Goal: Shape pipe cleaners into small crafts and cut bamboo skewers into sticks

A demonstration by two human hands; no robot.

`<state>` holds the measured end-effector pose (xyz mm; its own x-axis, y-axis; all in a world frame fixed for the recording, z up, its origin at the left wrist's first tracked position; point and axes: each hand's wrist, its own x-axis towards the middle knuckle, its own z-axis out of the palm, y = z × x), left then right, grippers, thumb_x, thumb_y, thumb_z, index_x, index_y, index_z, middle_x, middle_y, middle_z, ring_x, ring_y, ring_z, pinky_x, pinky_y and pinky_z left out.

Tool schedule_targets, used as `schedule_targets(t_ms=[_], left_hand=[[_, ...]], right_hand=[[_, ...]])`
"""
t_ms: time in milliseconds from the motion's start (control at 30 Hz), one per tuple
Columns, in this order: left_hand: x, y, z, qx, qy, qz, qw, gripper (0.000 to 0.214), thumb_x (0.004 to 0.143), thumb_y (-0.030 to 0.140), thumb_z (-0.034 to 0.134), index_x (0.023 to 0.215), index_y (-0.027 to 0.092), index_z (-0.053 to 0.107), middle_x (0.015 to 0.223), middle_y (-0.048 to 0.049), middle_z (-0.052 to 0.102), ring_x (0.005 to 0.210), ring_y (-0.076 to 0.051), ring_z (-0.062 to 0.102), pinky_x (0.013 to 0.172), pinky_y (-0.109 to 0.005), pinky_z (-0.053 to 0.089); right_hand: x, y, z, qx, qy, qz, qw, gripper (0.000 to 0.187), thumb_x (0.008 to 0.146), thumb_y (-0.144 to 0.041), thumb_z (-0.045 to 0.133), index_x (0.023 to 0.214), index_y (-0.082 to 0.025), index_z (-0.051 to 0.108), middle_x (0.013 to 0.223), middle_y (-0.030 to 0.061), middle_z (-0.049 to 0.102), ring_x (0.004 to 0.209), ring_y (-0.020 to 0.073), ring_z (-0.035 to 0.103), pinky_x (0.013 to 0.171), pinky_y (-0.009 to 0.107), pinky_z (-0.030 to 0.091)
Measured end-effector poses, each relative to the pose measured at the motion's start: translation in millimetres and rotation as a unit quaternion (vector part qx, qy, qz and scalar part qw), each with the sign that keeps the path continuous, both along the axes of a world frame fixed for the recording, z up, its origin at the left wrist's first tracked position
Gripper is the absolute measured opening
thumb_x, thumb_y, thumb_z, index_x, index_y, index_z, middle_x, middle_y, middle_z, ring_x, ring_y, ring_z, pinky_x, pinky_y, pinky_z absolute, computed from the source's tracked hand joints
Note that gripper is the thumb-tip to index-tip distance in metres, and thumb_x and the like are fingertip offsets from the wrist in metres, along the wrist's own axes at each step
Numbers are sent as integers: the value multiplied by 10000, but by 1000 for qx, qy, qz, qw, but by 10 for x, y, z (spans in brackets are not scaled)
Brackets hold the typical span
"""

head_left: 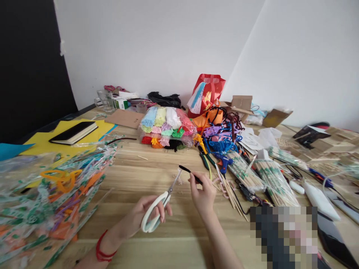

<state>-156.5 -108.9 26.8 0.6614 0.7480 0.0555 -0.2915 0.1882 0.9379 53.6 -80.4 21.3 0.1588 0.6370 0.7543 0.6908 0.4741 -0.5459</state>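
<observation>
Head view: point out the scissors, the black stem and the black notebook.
scissors (167, 195), head view, at the pivot.
black stem (186, 170), head view, on the free part.
black notebook (74, 131), head view, middle of the cover.

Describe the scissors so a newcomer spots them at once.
On the wooden table, near the front edge at the middle, the left hand holds the scissors, blades pointing up at the black stick pinched in the right hand. Their pale white loop handles set them apart from the dark-handled tools further back.
</observation>
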Motion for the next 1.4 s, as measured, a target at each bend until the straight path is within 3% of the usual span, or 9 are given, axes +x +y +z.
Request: schedule_targets(t_ms=[167, 333, 467, 533, 667, 733, 800, 1067, 1400], left_hand=[[10, -10, -49, -11, -23, -2, 1000, 404, 733, 530, 627, 696, 128, 606, 724, -78, 609, 739, -167, 549, 644, -265, 411], [-2, -3, -42, -2, -1, -13, 1000, 427, 750, 551, 595, 702, 127, 601, 797, -83, 617, 647, -126, 529, 609, -252, 408], [22, -25, -5, 114, 109, 20, 987, 376, 775, 514, 582, 718, 145, 627, 892, -87, 605, 741, -150, 538, 633, -251, 423], [53, -46, 8, 234, 226, 74, 943, 242, 788, 401, 607, 726, 171, 652, 923, -72, 587, 836, -169, 531, 712, -264, 427], [103, -80, 18, 450, 364, 149, 802, 48, 763, 255, 635, 740, 231, 669, 868, -33, 565, 877, -177, 499, 795, -294, 395], [107, -84, 21, 497, 384, 164, 761, 47, 756, 211, 629, 742, 240, 661, 882, -27, 564, 869, -176, 492, 785, -301, 383], [102, -81, 27, 517, 393, 173, 740, 70, 748, 182, 627, 747, 245, 656, 898, -24, 566, 867, -178, 489, 779, -309, 374], [90, -71, 29, 521, 394, 175, 736, 53, 743, 194, 639, 760, 243, 648, 924, -21, 568, 887, -179, 491, 787, -310, 360], [78, -62, -3, 495, 391, 174, 756, 26, 770, 244, 633, 752, 240, 651, 892, -20, 567, 859, -174, 483, 777, -311, 351]], right_hand=[[-72, -50, 36, -1, -43, 80, 996, 161, 868, -153, 467, 950, -200, 598, 797, 49, 645, 726, 138, 619, 667, 248, 493], [32, 53, -97, -37, -53, -12, 998, 170, 872, -205, 448, 885, -180, 616, 732, 41, 629, 592, 122, 571, 587, 241, 467], [110, 100, -120, -66, -2, -43, 997, 180, 859, -261, 474, 836, -174, 630, 687, 30, 620, 560, 122, 562, 567, 243, 460], [95, 84, -86, -66, 42, -24, 997, 172, 849, -279, 498, 853, -176, 635, 674, 24, 624, 589, 132, 581, 590, 251, 469], [32, 33, -20, -67, 86, 29, 994, 170, 840, -290, 517, 891, -186, 641, 728, 31, 645, 655, 145, 599, 621, 267, 479], [32, 23, -10, -76, 103, 45, 991, 176, 842, -302, 517, 889, -186, 640, 740, 34, 633, 658, 147, 587, 601, 268, 471], [56, 24, -10, -84, 130, 48, 987, 177, 845, -313, 518, 886, -185, 634, 732, 30, 611, 654, 147, 570, 583, 267, 459], [92, 27, 23, -74, 139, 89, 984, 135, 848, -283, 524, 862, -197, 627, 734, 22, 589, 684, 156, 559, 606, 284, 456], [105, 60, -31, -4, -54, 75, 996, 213, 854, -157, 458, 974, -210, 626, 841, 71, 607, 788, 171, 589, 702, 306, 495]])
